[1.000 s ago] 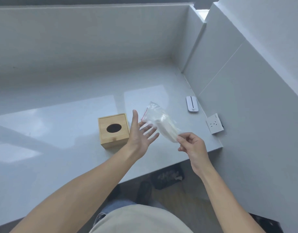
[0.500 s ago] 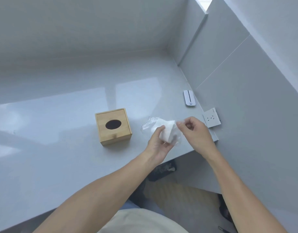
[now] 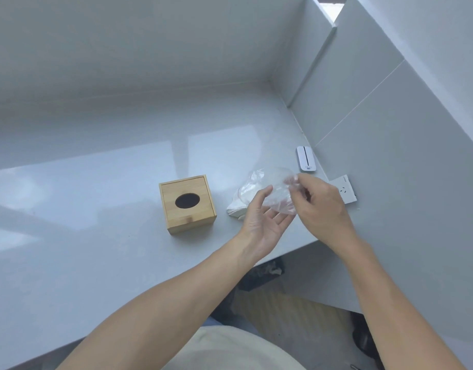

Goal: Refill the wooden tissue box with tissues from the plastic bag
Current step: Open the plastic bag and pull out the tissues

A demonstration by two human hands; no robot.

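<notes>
The wooden tissue box [image 3: 187, 204] stands on the grey counter [image 3: 96, 236], its lid on and its dark oval slot facing up. To its right is the clear plastic bag [image 3: 270, 182], lifted at its right end. White tissues [image 3: 235, 210] lie at its lower left end on the counter, apparently still inside the bag. My right hand [image 3: 320, 206] pinches the bag's upper right edge. My left hand [image 3: 262, 222] is palm-up with fingers spread, just under and beside the bag, not closed on it.
A small white device [image 3: 306, 158] lies by the right wall. A white wall socket [image 3: 346, 189] sits on that wall just behind my right hand. The counter's front edge runs under my forearms, with dark items on the floor [image 3: 262, 273] below.
My left hand has let go of the tissues in the bag and opened. The tissue end of the bag has dropped to the counter beside the box while my right hand keeps its pinch.
</notes>
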